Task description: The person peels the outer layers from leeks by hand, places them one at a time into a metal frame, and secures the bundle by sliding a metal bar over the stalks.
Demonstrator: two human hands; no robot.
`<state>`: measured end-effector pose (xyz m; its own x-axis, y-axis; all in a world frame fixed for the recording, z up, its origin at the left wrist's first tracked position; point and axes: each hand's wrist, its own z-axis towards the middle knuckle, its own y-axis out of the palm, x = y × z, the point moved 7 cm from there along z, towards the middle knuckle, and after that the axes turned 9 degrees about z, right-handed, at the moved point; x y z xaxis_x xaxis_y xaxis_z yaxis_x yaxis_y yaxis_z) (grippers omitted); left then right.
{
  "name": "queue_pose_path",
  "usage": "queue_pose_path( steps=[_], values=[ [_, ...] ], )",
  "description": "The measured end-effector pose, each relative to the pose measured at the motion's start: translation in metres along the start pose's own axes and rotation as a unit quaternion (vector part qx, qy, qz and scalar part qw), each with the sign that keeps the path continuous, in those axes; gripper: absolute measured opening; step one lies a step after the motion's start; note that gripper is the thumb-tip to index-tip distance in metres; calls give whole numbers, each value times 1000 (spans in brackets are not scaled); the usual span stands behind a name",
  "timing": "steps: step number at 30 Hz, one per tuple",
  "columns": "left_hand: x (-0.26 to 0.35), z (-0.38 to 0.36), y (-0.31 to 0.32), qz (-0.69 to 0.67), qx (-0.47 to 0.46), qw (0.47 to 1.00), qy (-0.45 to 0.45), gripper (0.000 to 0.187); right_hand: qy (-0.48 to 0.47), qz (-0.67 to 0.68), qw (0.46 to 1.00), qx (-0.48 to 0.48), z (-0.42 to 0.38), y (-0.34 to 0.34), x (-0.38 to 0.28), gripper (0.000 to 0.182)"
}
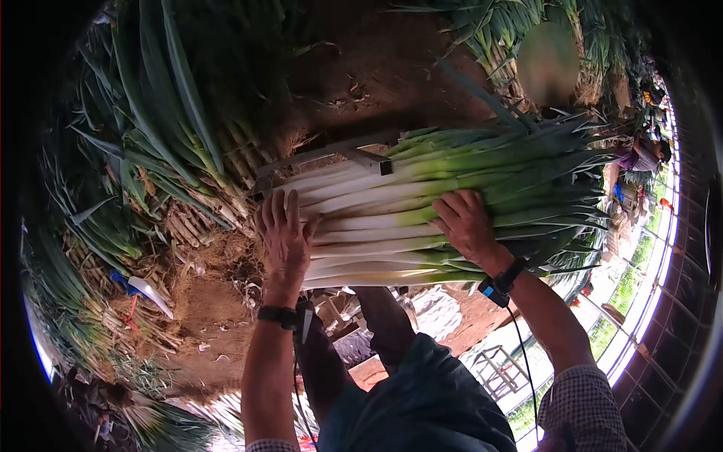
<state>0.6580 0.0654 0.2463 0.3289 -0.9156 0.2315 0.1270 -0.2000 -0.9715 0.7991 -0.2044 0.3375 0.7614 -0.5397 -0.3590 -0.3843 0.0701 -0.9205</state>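
A wide layer of trimmed green onions (361,224) lies side by side in front of me, white ends to the left and green leaves to the right. My left hand (285,235) rests on the white ends at the left edge, its fingers stretched out. Farther right, my right hand (467,226) lies over the stalks where white turns to green, fingers apart and slightly bent. Neither hand is wrapped round a stalk. A metal frame (369,160) shows along the far side of the layer; the rest of its support is mostly hidden.
Untrimmed green onions (181,151) are heaped on the left, and more bundles (501,64) stand at the far right. A blue-handled tool with a pale blade (149,294) lies at the left. Another person (640,157) is at the right. Bare soil (215,313) shows below.
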Motion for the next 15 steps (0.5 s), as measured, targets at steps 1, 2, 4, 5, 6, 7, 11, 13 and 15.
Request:
queue_pose_path(
  steps=[1,2,4,5,6,7,11,13,15],
  values=[
    [4,-1,-10,1,20,1000,-21,55,0,0,1000,-1,0,0,0,39],
    [8,-7,-11,-14,16,1000,-22,49,0,1,1000,-3,-1,0,0,39],
    [22,-29,3,-41,-3,999,19,35,0,-6,1000,-1,-2,-3,0,38],
    [35,-37,1,-74,8,996,50,33,-2,-4,1000,2,-1,-1,-1,38],
    [48,-43,8,-107,1,991,76,32,-3,-5,1000,5,0,2,-3,39],
    [57,-39,4,-116,-47,990,64,35,-2,-8,1000,9,-1,3,-2,39],
    [60,-40,2,-125,-41,991,19,33,-15,-18,999,24,-4,-1,-1,39],
    [57,-39,3,-141,-51,989,-17,30,-9,-17,1000,25,-5,4,4,39],
    [56,-35,0,-156,-61,985,-33,33,-15,-8,999,31,-4,4,5,37]
  ],
)
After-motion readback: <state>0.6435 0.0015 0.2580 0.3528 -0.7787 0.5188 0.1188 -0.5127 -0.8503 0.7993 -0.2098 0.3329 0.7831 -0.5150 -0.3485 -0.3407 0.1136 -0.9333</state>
